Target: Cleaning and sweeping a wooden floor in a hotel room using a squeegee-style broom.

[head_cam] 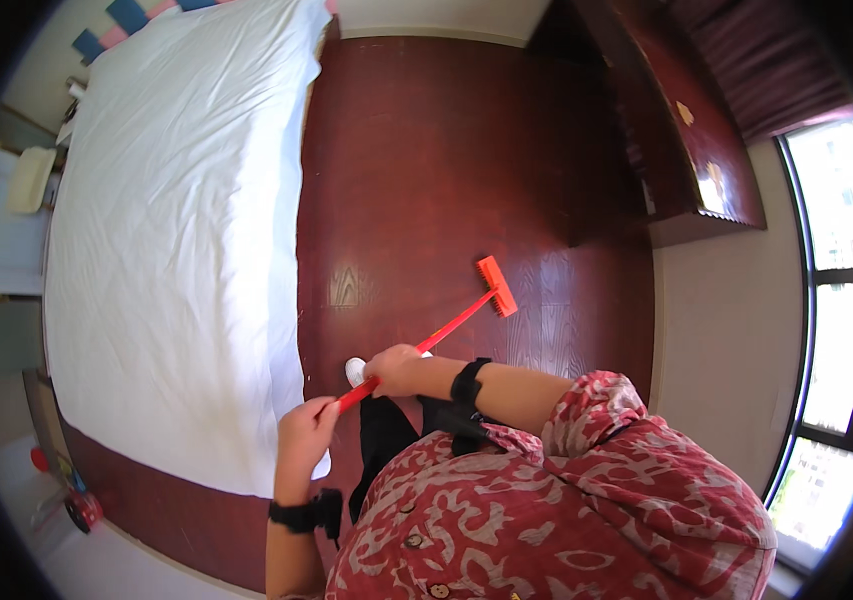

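Note:
A red-handled broom or floor brush [458, 322] runs diagonally across the view before me. Its orange-red head [497, 286], with dark bristles along one side, is at the dark red wood floor [426, 187]. My left hand [308, 435] grips the upper end of the handle, beside the bed's edge. Further down, my right hand [395, 370] is closed around the handle, nearer the head. Both wrists wear black straps. The palms and some of the fingers are hidden from view.
A bed with a white sheet [171, 225] fills the left side. A dark wooden cabinet [666, 112] with worn patches stands at the upper right, near a window [839, 300]. My white shoe [355, 371] shows below my hands. A red wheeled object [85, 510] lies at lower left.

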`<state>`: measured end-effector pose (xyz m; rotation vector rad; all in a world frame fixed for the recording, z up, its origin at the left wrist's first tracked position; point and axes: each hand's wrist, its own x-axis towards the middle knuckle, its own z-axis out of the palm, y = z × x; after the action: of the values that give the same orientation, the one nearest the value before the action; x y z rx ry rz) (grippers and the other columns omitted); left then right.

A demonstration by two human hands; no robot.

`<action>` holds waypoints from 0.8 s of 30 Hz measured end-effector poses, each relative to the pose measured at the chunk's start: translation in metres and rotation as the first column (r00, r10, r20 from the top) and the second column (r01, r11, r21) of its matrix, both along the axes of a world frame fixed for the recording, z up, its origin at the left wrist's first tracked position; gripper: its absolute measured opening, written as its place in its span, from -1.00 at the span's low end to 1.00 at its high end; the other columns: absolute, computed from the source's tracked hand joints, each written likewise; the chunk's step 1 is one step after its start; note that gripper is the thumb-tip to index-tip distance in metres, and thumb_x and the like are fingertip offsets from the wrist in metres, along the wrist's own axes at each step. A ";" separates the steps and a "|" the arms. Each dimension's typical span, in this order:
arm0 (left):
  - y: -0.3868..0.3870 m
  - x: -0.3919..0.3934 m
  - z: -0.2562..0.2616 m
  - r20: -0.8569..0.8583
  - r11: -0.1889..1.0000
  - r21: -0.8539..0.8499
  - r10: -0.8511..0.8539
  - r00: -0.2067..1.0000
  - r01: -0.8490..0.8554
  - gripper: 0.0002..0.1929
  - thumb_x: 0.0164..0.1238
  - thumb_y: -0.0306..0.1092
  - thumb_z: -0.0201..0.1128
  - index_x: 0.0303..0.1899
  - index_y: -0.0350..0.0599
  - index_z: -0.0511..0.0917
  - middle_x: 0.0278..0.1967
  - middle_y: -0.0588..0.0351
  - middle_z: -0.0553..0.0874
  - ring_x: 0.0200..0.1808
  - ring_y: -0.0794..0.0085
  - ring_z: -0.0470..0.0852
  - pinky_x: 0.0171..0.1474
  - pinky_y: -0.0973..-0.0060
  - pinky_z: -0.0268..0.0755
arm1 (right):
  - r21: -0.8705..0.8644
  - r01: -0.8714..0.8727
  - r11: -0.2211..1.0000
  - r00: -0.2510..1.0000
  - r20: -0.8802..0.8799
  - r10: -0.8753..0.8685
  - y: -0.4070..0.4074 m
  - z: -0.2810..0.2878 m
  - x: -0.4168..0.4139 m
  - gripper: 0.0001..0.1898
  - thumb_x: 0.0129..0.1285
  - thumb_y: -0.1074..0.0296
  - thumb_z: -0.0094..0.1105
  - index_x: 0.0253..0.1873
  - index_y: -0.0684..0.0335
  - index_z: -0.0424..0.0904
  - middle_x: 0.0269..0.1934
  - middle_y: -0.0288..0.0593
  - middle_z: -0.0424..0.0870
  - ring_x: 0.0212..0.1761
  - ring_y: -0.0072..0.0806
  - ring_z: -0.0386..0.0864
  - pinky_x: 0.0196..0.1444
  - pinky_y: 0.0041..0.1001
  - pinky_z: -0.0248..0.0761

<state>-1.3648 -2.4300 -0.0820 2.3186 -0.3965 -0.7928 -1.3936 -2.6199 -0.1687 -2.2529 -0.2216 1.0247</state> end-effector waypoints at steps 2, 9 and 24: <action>0.033 -0.011 0.020 0.083 0.995 0.058 0.078 0.993 -0.083 -0.77 0.20 -0.25 0.14 -0.29 -0.24 0.60 -0.53 -0.08 0.61 -0.50 0.21 0.60 -0.40 0.43 0.40 | 0.146 -0.065 0.987 0.992 0.117 0.048 0.030 0.007 0.003 -0.69 0.02 0.10 0.20 -0.10 -0.05 0.56 -0.25 -0.22 0.62 -0.12 -0.28 0.55 -0.14 -0.26 0.38; 0.075 -0.080 0.066 0.223 0.868 0.150 0.437 0.871 -0.474 -0.78 0.24 -0.31 0.09 -0.30 -0.28 0.59 -0.46 -0.12 0.62 -0.43 0.16 0.62 -0.33 0.40 0.42 | 0.270 -0.421 0.866 0.901 0.235 0.365 0.099 0.027 0.009 -0.69 0.03 0.14 0.19 -0.09 -0.02 0.57 -0.27 -0.27 0.62 -0.16 -0.30 0.56 -0.11 -0.33 0.30; 0.067 -0.089 -0.046 -0.004 0.854 -0.131 0.508 0.861 -0.504 -0.67 0.22 -0.26 0.10 -0.05 -0.25 0.49 -0.28 -0.20 0.62 -0.19 0.01 0.60 -0.14 0.33 0.43 | -0.264 -0.345 0.901 0.852 0.315 0.418 0.097 -0.038 0.029 -0.76 0.04 0.28 0.19 -0.13 -0.03 0.52 -0.23 -0.34 0.54 -0.07 -0.37 0.51 -0.08 -0.39 0.40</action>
<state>-1.4536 -2.3631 -0.1278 2.1667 0.1546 -0.4522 -1.3649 -2.5225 -0.2071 -2.6411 -0.7930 0.8341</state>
